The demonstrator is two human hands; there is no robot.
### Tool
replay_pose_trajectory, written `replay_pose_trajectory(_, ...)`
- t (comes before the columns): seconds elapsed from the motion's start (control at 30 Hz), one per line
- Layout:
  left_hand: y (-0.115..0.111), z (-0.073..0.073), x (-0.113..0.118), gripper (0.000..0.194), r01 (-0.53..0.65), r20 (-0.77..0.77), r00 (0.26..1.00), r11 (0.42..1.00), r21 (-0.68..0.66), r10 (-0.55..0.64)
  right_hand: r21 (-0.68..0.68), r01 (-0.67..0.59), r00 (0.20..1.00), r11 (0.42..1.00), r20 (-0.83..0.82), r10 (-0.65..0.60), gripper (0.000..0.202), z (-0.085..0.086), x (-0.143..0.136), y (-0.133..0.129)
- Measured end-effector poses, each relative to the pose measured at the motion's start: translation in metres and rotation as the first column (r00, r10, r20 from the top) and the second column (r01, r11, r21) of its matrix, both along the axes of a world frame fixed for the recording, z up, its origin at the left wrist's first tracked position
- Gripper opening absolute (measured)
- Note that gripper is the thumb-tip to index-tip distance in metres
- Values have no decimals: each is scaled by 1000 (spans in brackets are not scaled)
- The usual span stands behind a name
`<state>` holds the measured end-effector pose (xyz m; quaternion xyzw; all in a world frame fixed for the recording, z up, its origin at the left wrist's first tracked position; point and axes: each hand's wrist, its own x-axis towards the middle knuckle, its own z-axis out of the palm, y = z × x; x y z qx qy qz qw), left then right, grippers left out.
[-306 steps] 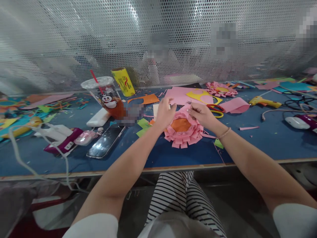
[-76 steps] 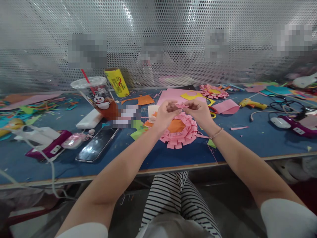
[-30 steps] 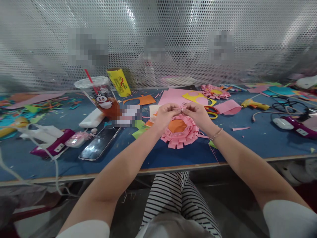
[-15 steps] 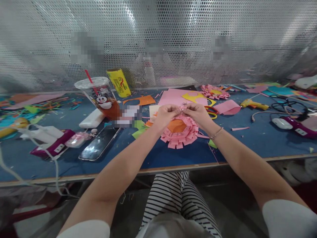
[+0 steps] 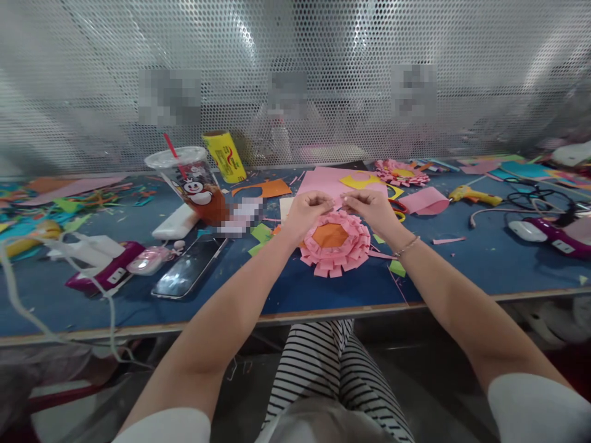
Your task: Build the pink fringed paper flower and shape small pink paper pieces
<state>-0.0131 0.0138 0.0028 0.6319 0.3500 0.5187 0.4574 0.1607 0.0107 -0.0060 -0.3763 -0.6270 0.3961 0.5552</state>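
A layered pink paper flower (image 5: 335,261) with an orange centre lies flat on the blue table, just in front of me. My left hand (image 5: 313,209) is above its far left edge, thumb and fingers pinched together. Opposite it, my right hand (image 5: 367,206) has its fingertips pressed together over the far right edge. A small gap separates the two sets of fingertips. Anything between them is too small to make out. Behind the hands lies a pink paper sheet (image 5: 323,178). Scissors (image 5: 398,212) with red and yellow handles are partly hidden by my right hand.
To the left stand a drink cup (image 5: 198,191) and a yellow tube (image 5: 226,157), with a phone (image 5: 189,267) nearer me. A yellow glue gun (image 5: 475,195) and a pink paper strip (image 5: 425,202) lie to the right. Another pink flower (image 5: 401,173) rests by the mesh wall.
My hands, whose fingertips met over the flower's far edge, have moved slightly apart. More of the flower's far petals now show. The flower has stayed in place.
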Motion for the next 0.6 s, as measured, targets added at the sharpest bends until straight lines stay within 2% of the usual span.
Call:
replay_pose_trajectory(0.07, 8, 1, -9, 15, -126, -169, 975, 984, 128, 147, -8, 86, 995, 996, -47, -87, 28, 3, 13, 8)
replay_pose_trajectory(0.13, 17, 0, -21, 11, -264, -342, 868, 918, 295, 359, -9, 201, 976, 980, -82, -201, 24, 5, 33, 20)
replay_pose_trajectory(0.2, 26, -3, -32, 13, -272, -510, 734, 882, 385, 449, -27, 293, 953, 956, -72, -294, 18, 6, 55, 32)
replay_pose_trajectory(0.3, 36, -9, -45, 18, -313, -676, 574, 886, 341, 463, 1, 417, 904, 909, 101, -415, 12, 4, 80, 44)
replay_pose_trajectory(0.4, 40, -14, -52, 21, -344, -786, 457, 898, 275, 416, 83, 440, 844, 894, 302, -443, 5, -4, 85, 46)
replay_pose_trajectory(0.5, 41, -14, -55, 21, -386, -861, 340, 891, 239, 378, 201, 356, 734, 912, 545, -407, 18, -13, 75, 42)
replay_pose_trajectory(0.6, 43, -13, -59, 22, -417, -909, 229, 879, 232, 348, 256, 200, 556, 946, 765, -325, 26, -20, 68, 40)
